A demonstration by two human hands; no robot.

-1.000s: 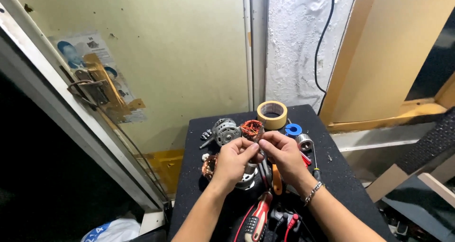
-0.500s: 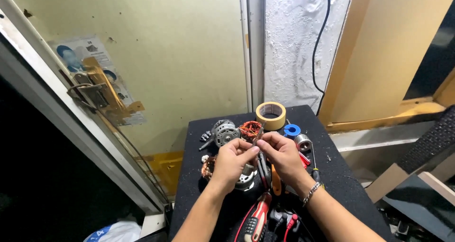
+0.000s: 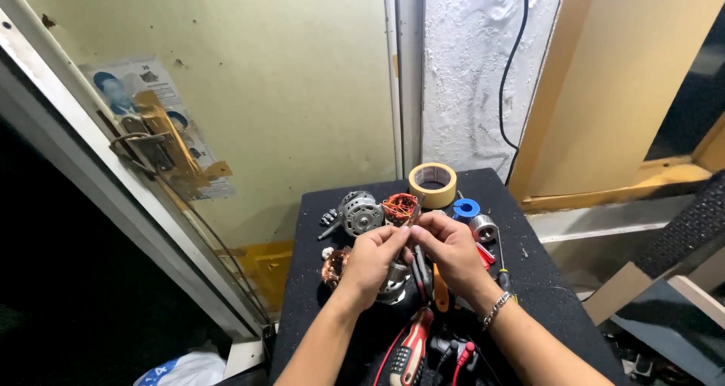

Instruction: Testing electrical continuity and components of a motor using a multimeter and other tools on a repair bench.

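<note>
My left hand (image 3: 371,264) and my right hand (image 3: 455,250) meet fingertip to fingertip over the black table (image 3: 313,205). Together they pinch a small thin piece (image 3: 411,233); it is too small to tell what it is. A metal bracelet sits on my right wrist. Just beyond the fingertips lies a copper-wound motor coil (image 3: 400,206), with a grey metal motor housing (image 3: 361,212) to its left. Under my left hand rest another copper-wound part (image 3: 334,266) and a round metal part (image 3: 394,280).
A roll of beige tape (image 3: 433,184) stands at the table's back, with a blue spool (image 3: 466,207) and a metal cylinder (image 3: 483,227) to its right. A red-and-black handled tool (image 3: 412,350) and red probes (image 3: 462,352) lie near me. A wall stands close behind the table.
My hands have stayed over the same spot, shifting only slightly toward me, fingertips still pressed together on the small piece.
</note>
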